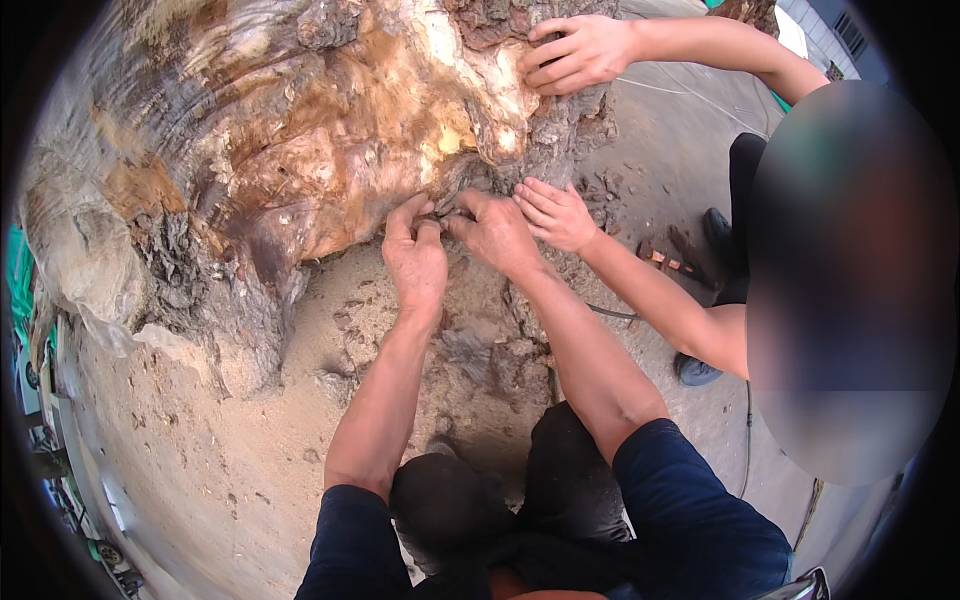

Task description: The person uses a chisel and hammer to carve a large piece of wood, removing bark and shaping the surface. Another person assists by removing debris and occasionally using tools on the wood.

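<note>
- Head view: our left hand (415, 262) and right hand (495, 232) meet fingertip to fingertip at a crevice in the big tree stump (300, 150), fingers curled and pinching bark straight ahead; both are equally near.
- A co-worker's hand (556, 214) touches just right of ours.

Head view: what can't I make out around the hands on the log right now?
- Fingertips of left hand and right hand: dug into a bark crevice of the log, so any grip is hidden.
- Log's ends: cut off by the fisheye rim.
- Co-worker's hand: covers the bark beneath it.
</note>
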`<move>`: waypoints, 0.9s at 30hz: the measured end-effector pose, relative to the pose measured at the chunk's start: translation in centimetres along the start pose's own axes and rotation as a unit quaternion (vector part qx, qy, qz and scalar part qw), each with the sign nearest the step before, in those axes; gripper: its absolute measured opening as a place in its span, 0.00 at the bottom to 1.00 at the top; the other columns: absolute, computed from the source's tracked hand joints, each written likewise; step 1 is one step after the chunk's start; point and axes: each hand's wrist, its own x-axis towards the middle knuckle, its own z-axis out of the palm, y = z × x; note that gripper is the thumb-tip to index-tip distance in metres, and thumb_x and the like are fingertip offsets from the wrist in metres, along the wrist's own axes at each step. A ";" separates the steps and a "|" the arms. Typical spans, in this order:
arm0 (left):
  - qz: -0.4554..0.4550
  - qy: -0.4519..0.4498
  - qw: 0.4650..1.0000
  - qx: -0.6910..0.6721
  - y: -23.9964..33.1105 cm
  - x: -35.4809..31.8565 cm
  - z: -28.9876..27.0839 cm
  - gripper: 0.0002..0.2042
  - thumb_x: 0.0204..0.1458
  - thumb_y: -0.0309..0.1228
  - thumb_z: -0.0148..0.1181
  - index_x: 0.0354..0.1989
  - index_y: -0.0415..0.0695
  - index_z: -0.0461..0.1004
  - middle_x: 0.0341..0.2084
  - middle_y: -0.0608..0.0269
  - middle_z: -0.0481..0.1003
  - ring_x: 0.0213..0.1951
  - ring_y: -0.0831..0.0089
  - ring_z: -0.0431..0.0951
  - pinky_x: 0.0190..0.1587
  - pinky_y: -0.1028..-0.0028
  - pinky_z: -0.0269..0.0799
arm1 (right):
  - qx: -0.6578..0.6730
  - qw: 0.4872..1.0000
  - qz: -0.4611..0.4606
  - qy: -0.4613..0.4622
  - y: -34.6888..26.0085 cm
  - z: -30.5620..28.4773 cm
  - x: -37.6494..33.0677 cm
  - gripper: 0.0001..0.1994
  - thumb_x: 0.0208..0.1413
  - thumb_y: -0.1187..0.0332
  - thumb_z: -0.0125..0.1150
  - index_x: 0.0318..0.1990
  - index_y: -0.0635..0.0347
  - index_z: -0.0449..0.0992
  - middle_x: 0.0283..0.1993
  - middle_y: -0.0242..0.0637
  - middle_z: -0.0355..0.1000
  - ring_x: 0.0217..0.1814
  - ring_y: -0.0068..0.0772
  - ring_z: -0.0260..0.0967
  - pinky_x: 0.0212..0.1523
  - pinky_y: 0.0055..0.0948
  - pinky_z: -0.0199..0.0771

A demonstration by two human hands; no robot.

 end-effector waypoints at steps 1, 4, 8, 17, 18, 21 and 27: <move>-0.002 0.001 1.000 -0.005 0.2 0.1 -0.1 0.18 0.59 0.16 0.50 0.57 0.33 0.75 0.48 0.57 0.77 0.43 0.73 0.78 0.50 0.71 0.76 | 0.010 0.997 -0.019 -0.074 -0.4 -0.9 -0.5 0.14 0.54 0.63 0.73 0.38 0.66 0.77 0.30 0.51 0.79 0.32 0.54 0.79 0.34 0.47 0.75; -0.006 -0.012 1.000 0.000 1.2 0.3 -0.1 0.16 0.62 0.18 0.51 0.56 0.32 0.76 0.43 0.58 0.79 0.39 0.76 0.78 0.44 0.74 0.75 | 0.043 0.998 -0.021 -0.035 -0.8 -1.4 -1.1 0.16 0.54 0.61 0.74 0.38 0.66 0.78 0.29 0.50 0.78 0.29 0.49 0.78 0.34 0.46 0.75; 0.010 -0.036 0.999 -0.002 2.0 0.5 0.3 0.13 0.66 0.20 0.51 0.56 0.29 0.76 0.37 0.59 0.81 0.34 0.78 0.79 0.36 0.78 0.74 | 0.422 0.861 0.284 0.014 -2.7 -2.3 -0.3 0.18 0.63 0.56 0.69 0.39 0.65 0.77 0.29 0.36 0.78 0.30 0.25 0.77 0.30 0.28 0.77; 0.020 -0.033 0.996 0.082 3.1 1.5 1.7 0.16 0.63 0.21 0.53 0.57 0.29 0.76 0.47 0.53 0.80 0.46 0.69 0.80 0.50 0.71 0.77 | 0.715 0.657 0.217 0.100 -1.9 -0.9 0.5 0.10 0.68 0.66 0.62 0.43 0.63 0.72 0.35 0.38 0.79 0.29 0.26 0.76 0.26 0.26 0.77; 0.032 -0.028 0.993 0.106 3.1 1.6 1.7 0.16 0.62 0.21 0.54 0.57 0.29 0.76 0.48 0.53 0.80 0.47 0.69 0.80 0.51 0.70 0.76 | 0.721 0.651 0.215 0.097 -2.0 -1.2 0.3 0.09 0.68 0.66 0.61 0.43 0.63 0.72 0.35 0.38 0.79 0.29 0.26 0.76 0.27 0.26 0.77; 0.077 -0.030 0.986 0.145 3.5 2.0 2.0 0.16 0.61 0.21 0.54 0.56 0.31 0.77 0.47 0.51 0.79 0.48 0.66 0.80 0.53 0.68 0.75 | 0.762 0.611 0.199 0.086 -1.7 -1.9 0.2 0.08 0.70 0.65 0.58 0.44 0.61 0.72 0.35 0.37 0.78 0.29 0.26 0.76 0.28 0.26 0.77; 0.184 -0.035 0.939 0.290 4.7 1.8 3.8 0.14 0.59 0.19 0.52 0.53 0.33 0.77 0.47 0.50 0.73 0.46 0.62 0.78 0.52 0.66 0.75 | 0.740 0.618 0.254 0.073 -0.5 -1.7 0.8 0.10 0.72 0.63 0.53 0.46 0.61 0.72 0.36 0.36 0.78 0.33 0.28 0.75 0.32 0.29 0.77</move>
